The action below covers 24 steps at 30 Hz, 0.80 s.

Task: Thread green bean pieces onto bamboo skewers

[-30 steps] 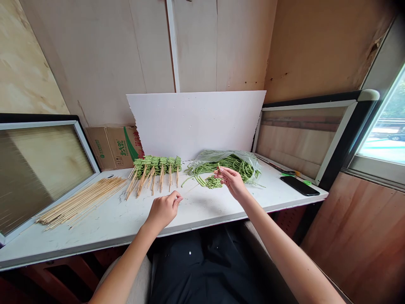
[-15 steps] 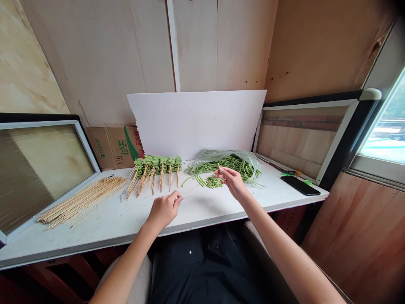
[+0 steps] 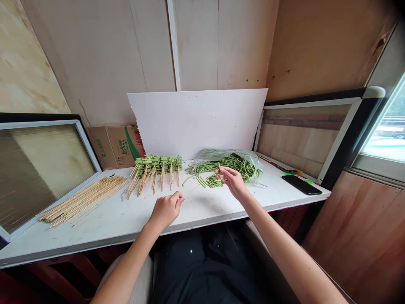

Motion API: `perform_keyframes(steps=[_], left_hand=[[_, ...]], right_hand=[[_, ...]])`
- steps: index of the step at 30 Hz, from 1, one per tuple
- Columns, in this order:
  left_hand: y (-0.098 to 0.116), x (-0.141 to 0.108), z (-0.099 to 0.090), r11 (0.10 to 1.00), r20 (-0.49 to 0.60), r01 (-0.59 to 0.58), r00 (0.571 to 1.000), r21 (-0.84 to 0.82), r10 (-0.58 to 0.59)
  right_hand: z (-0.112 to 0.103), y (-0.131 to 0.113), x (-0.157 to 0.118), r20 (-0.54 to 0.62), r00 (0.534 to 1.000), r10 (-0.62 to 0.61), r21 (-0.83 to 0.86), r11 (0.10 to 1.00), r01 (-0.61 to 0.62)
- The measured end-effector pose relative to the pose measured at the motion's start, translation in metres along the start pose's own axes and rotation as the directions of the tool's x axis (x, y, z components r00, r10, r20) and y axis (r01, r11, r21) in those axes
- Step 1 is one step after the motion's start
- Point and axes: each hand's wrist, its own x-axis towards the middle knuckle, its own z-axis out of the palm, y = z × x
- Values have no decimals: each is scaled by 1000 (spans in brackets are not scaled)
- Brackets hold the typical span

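My left hand (image 3: 167,207) is closed in a pinch over the front of the table. A thin bamboo skewer (image 3: 202,182) runs from it up toward my right hand; its pale shaft is hard to see against the white top. My right hand (image 3: 230,178) pinches a short green bean piece (image 3: 219,165) at the skewer's far end. Whether the tip has pierced the piece is too small to tell. Just behind lies a small pile of cut bean pieces (image 3: 214,181). Long green beans (image 3: 232,161) spill out of a clear plastic bag (image 3: 205,155) behind my right hand.
Bean-loaded skewers (image 3: 158,165) lie stacked at the back left, sticks toward me. Bare skewers (image 3: 85,198) are spread at left. A black phone (image 3: 301,185) lies near the right end. A white board (image 3: 199,122) stands at the back, beside a cardboard box (image 3: 115,147).
Both hands stay nearly where they were, the left slightly nearer the right. The skewer's far end now shows by my right fingers. The view has shifted slightly.
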Motion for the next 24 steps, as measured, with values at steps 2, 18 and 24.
perform_keyframes(steps=[2,18,24], left_hand=[[1,0,1,1000,1,-2,1000,-2,2],[1,0,5,1000,9,-14,1000,-7,14],[1,1,4,1000,-1,-19,1000,-15,19]], right_hand=[[1,0,0,-1,1000,3,0,1000,-3],[1,4,0,-10,1000,9,-16,1000,-10],[2,2,0,-19,1000,9,-26,1000,-9]])
